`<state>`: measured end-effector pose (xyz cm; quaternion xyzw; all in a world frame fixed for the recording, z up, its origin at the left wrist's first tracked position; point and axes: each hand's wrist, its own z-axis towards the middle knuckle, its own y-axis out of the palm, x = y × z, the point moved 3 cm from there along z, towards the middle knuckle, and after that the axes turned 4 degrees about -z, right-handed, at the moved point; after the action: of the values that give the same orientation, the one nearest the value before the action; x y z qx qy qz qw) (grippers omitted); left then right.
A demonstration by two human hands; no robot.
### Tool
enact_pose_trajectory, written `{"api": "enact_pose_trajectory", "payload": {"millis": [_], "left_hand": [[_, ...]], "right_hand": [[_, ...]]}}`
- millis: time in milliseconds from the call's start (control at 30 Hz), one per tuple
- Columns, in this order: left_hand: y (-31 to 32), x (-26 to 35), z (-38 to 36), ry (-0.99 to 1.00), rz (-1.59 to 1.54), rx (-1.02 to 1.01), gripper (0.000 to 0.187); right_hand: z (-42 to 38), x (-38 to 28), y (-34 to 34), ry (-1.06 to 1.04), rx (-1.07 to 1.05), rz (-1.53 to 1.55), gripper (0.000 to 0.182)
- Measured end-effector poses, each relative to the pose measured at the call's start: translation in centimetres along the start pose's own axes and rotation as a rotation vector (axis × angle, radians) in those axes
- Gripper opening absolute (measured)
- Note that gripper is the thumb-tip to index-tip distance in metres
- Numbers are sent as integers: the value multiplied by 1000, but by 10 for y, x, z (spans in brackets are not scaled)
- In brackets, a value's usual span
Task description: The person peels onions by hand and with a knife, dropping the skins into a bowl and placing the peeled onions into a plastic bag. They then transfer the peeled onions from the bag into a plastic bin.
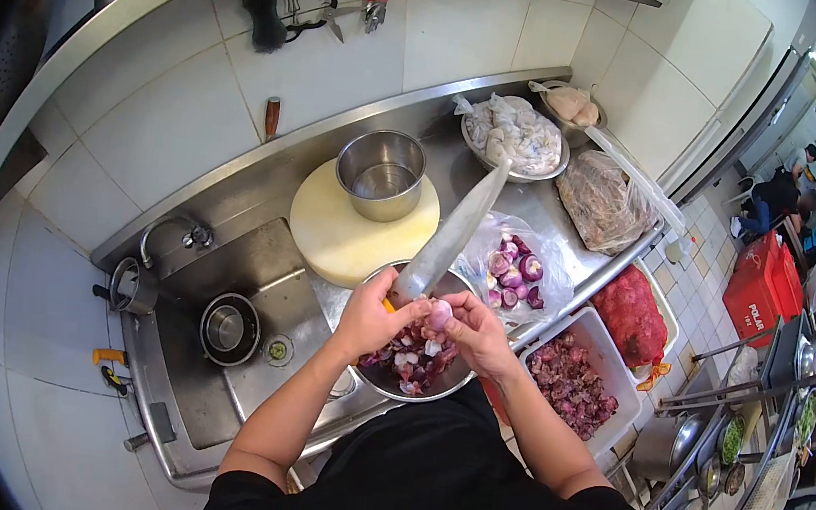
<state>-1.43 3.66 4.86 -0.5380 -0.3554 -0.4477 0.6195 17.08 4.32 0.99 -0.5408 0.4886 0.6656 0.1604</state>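
My left hand is closed round the handle of a large knife, whose broad blade points up and away over the counter. A bit of yellow handle shows at the fingers. Between the fingertips of my right hand is a small pinkish red onion, close to the blade's heel and the left thumb. Both hands are above a metal bowl that contains red onion skins and pieces. Just beyond the right hand, peeled purple onions lie in a clear plastic bag.
A steel pot stands on a round cutting board, left of which is a sink. Bagged food fills a bowl at the back. Right are a tub of onions or skins and a red mesh sack. People are in the distance.
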Motion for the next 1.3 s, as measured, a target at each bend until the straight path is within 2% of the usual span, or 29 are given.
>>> {"api": "enact_pose_trajectory", "payload": {"millis": [133, 200, 267, 367, 400, 433, 500, 633, 733, 933, 1033, 1067, 1167, 1300], "left_hand": [[-4, 0, 2, -49, 34, 7, 45], [-2, -3, 2, -55, 32, 4, 45], [5, -6, -2, -16, -134, -142, 42], [6, -12, -7, -61, -80, -265, 42], [4, -10, -4, -93, -72, -201, 52], [2, -8, -3, -95, -71, -201, 52], [-5, 0, 2, -68, 35, -74, 63], [-5, 0, 10, -14, 90, -151, 75], [-2, 0, 15, -67, 95, -249, 74], [-4, 9, 17, -23, 67, -312, 72], [-2, 4, 17, -10, 79, -302, 68], [-1, 6, 16, 90, 45, -237, 62], [-1, 6, 15, 81, 114, -204, 60], [1, 1, 11, 119, 178, -73, 56]], "right_hand": [[4, 5, -5, 84, -39, 26, 36], [6, 7, -4, 44, -14, 174, 32], [9, 11, -7, 33, 54, 189, 31], [9, 9, -15, 42, 157, 235, 31], [10, 4, -16, 14, 68, 276, 33], [11, 1, -14, -13, -20, 319, 34], [6, -3, -10, 11, 14, 263, 37], [4, -2, -6, 47, -37, 141, 34], [5, 2, -8, 38, -97, 158, 34], [5, 3, -14, 62, -133, 77, 36], [6, 1, -12, 92, -126, 46, 38], [6, 0, -8, 75, -116, 64, 38], [4, -1, -1, 77, -95, 118, 38], [7, 12, -3, 116, -134, 326, 36]]}}
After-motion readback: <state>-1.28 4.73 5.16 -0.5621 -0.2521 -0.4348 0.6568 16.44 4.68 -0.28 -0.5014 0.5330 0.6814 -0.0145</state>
